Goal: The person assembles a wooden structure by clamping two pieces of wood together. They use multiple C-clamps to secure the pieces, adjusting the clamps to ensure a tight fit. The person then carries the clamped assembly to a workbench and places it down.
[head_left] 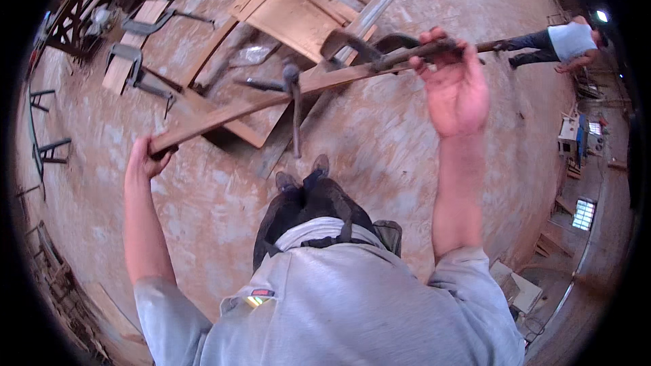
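Note:
A long narrow wooden board (224, 115) slants across in front of me, its near left end low and its far right end higher. My left hand (157, 158) is closed round that left end. My right hand (453, 85) is raised at the right, palm showing, fingers curled round the dark threaded screw of a clamp (407, 57) lying along the board. The clamp's curved frame is partly hidden behind the board. Nearer the middle, another metal clamp (295, 112) sits on the board, its screw rod pointing down toward my feet.
Beyond the board lies a wooden frame with a panel (298, 10). Two G-clamps (159, 22) grip a plank at the upper left. Metal trestles (47, 152) stand at the far left. A person (569, 44) stands at the upper right. Machines and timber line the right side.

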`<state>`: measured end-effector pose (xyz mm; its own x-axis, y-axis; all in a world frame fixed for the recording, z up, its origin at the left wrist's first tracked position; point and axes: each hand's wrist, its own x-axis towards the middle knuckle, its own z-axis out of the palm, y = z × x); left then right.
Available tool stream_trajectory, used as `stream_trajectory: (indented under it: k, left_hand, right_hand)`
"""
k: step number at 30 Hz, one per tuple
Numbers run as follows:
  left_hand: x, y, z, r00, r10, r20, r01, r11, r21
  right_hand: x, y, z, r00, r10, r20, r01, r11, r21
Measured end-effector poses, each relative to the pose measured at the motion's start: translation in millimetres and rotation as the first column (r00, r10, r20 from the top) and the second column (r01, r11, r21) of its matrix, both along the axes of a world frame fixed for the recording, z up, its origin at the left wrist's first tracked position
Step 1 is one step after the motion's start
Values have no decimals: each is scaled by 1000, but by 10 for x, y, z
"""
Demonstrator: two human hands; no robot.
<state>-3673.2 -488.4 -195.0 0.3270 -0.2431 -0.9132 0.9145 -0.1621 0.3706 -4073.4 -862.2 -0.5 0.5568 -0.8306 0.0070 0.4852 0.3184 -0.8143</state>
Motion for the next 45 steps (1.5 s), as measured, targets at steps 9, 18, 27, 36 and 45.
stream_trajectory:
  k: [9, 18, 27, 36, 45]
  left_hand:
    - [-436, 122, 165, 979, 74, 192, -26, 970, -241]
    - [-675, 227, -16, 889, 10, 457, 26, 997, -72]
    - [-913, 303, -54, 853, 87, 515, -48, 995, -88]
    - [-948, 201, 43, 841, 51, 539, -43, 999, -27]
    - [-957, 180, -25, 838, 83, 539, -87, 996, -19]
  right_hand:
    - [26, -72, -3, 998, 24, -64, -23, 1000, 21]
    - [-164, -80, -68, 978, 193, 85, -196, 980, 37]
    - [-196, 20, -94, 993, 89, 79, -92, 995, 39]
    - [-231, 57, -105, 994, 84, 76, -85, 996, 2]
    - [-238, 81, -99, 994, 81, 70, -82, 997, 11]
